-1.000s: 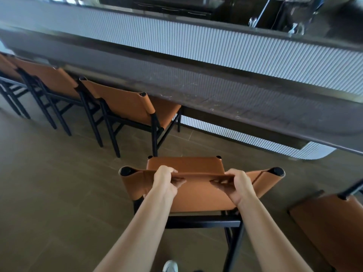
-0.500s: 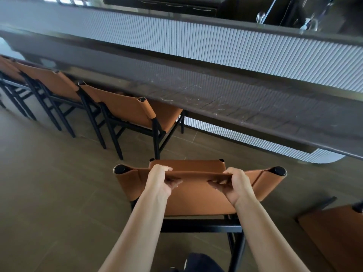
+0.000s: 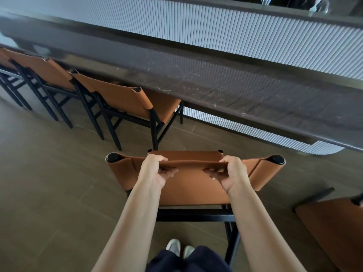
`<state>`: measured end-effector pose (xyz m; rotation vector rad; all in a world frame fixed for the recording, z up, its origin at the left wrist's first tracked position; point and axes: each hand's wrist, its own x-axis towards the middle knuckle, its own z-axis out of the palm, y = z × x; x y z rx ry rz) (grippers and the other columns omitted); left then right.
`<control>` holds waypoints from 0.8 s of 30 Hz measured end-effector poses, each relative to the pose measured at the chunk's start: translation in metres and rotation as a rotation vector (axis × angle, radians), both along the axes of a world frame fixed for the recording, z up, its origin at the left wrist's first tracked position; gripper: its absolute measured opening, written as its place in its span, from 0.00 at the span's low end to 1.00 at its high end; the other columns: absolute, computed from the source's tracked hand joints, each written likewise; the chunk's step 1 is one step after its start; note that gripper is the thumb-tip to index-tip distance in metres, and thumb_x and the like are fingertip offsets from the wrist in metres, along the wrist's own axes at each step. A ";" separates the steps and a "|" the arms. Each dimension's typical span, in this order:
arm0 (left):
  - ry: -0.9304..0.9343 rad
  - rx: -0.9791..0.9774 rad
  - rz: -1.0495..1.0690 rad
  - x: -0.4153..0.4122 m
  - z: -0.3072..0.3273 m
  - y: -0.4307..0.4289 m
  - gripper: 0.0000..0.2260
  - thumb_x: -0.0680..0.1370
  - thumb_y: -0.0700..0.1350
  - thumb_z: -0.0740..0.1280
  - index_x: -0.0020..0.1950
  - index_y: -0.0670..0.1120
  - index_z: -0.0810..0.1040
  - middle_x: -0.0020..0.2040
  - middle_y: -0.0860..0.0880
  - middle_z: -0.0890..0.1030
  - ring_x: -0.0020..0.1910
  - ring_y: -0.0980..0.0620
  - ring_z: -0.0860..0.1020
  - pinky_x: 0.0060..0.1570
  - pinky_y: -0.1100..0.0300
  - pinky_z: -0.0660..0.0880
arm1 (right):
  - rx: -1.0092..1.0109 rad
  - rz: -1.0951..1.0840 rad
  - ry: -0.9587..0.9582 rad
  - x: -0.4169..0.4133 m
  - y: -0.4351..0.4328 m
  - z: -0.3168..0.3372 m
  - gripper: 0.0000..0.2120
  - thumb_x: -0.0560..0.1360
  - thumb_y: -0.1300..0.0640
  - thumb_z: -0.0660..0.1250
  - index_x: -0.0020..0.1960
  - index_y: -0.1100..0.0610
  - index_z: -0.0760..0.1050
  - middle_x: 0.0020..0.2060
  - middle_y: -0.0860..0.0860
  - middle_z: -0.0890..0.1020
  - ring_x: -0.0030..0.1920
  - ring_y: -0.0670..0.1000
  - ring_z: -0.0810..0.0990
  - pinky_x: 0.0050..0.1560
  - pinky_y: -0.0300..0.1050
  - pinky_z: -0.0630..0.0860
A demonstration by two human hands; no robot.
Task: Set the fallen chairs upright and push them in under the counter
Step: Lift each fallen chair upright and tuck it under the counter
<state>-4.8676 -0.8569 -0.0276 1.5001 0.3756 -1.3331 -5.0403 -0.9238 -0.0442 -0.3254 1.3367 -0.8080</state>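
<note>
Left hand: the left hand (image 3: 155, 171) is clamped on the top edge of the backrest, fingers curled round the leather.
Right hand: same story for the right hand (image 3: 231, 173), wrapped round that edge, just right of centre.
Held chair: the held chair (image 3: 192, 191) stands upright on the floor (image 3: 49, 183), squarely facing the bench (image 3: 216, 85) but short of it, its seat not yet under the overhang.
Why this grip: hands spaced either side of the middle, I'd say, so the push goes in straight and the frame doesn't swing.
Gap to fill: the open slot sits right of the tucked chair (image 3: 125, 99), whose seat is already under the bench edge. That looks like the target.
Stance: the shoes (image 3: 178, 250) are planted directly behind the chair, which suits a push with body weight behind it.
Next in line: a fallen chair (image 3: 334, 228) at the lower right appears to lie on the floor, partly out of view.
Watch for: front legs catching on a floor joint, or the seat drifting towards its neighbour.
</note>
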 end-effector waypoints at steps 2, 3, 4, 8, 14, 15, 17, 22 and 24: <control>-0.006 0.014 -0.011 0.000 0.000 -0.002 0.06 0.79 0.33 0.61 0.55 0.33 0.70 0.52 0.32 0.73 0.58 0.33 0.76 0.39 0.47 0.78 | -0.001 -0.010 -0.002 0.000 -0.001 0.001 0.22 0.68 0.74 0.57 0.62 0.71 0.70 0.45 0.66 0.77 0.41 0.66 0.80 0.35 0.58 0.82; -0.009 0.016 -0.016 0.000 0.001 -0.003 0.07 0.79 0.33 0.61 0.56 0.33 0.70 0.53 0.32 0.73 0.58 0.33 0.76 0.38 0.47 0.77 | -0.001 -0.016 -0.001 -0.001 -0.001 0.000 0.22 0.68 0.74 0.57 0.62 0.71 0.69 0.45 0.67 0.76 0.42 0.66 0.80 0.35 0.59 0.82; -0.013 0.018 -0.016 -0.001 0.001 -0.003 0.08 0.79 0.33 0.60 0.57 0.33 0.69 0.54 0.31 0.72 0.58 0.33 0.76 0.38 0.46 0.77 | 0.000 -0.023 0.000 -0.001 0.000 -0.001 0.22 0.69 0.74 0.57 0.63 0.70 0.69 0.46 0.67 0.76 0.42 0.67 0.81 0.35 0.59 0.82; 0.001 -0.011 -0.007 0.000 0.003 -0.002 0.07 0.78 0.30 0.59 0.55 0.31 0.71 0.56 0.31 0.72 0.61 0.33 0.75 0.55 0.45 0.77 | -0.019 -0.035 -0.027 -0.005 0.005 -0.003 0.21 0.69 0.75 0.56 0.61 0.70 0.69 0.46 0.67 0.75 0.38 0.66 0.80 0.34 0.56 0.82; -0.039 -0.052 -0.044 -0.002 0.010 -0.014 0.07 0.77 0.28 0.60 0.55 0.33 0.70 0.56 0.32 0.72 0.58 0.33 0.75 0.56 0.44 0.77 | -0.067 -0.069 -0.026 -0.010 -0.001 0.005 0.22 0.71 0.75 0.57 0.65 0.70 0.67 0.46 0.66 0.75 0.42 0.68 0.81 0.33 0.55 0.82; -0.043 -0.043 -0.052 -0.002 0.012 -0.018 0.07 0.77 0.29 0.60 0.54 0.33 0.71 0.55 0.32 0.73 0.56 0.33 0.76 0.54 0.45 0.77 | -0.068 -0.075 -0.016 -0.010 -0.004 0.007 0.22 0.71 0.75 0.57 0.65 0.70 0.67 0.47 0.66 0.75 0.42 0.68 0.81 0.34 0.55 0.82; -0.055 -0.043 -0.087 -0.001 0.018 -0.028 0.03 0.77 0.29 0.60 0.50 0.32 0.72 0.50 0.32 0.73 0.49 0.34 0.76 0.53 0.45 0.77 | -0.078 -0.095 -0.005 -0.011 -0.008 0.012 0.22 0.72 0.75 0.57 0.65 0.70 0.67 0.46 0.66 0.75 0.42 0.69 0.81 0.34 0.58 0.82; -0.153 -0.102 -0.261 0.002 0.027 -0.052 0.06 0.76 0.28 0.62 0.41 0.36 0.74 0.47 0.35 0.76 0.47 0.36 0.78 0.53 0.45 0.79 | -0.113 -0.197 -0.039 -0.014 -0.022 0.026 0.10 0.72 0.75 0.57 0.51 0.69 0.70 0.44 0.67 0.75 0.36 0.66 0.82 0.30 0.56 0.81; -0.181 -0.116 -0.373 0.004 0.030 -0.064 0.05 0.75 0.28 0.63 0.43 0.36 0.75 0.49 0.34 0.77 0.47 0.38 0.79 0.48 0.48 0.80 | -0.141 -0.227 -0.031 -0.016 -0.027 0.031 0.10 0.71 0.76 0.57 0.51 0.69 0.70 0.44 0.67 0.74 0.39 0.68 0.82 0.29 0.53 0.81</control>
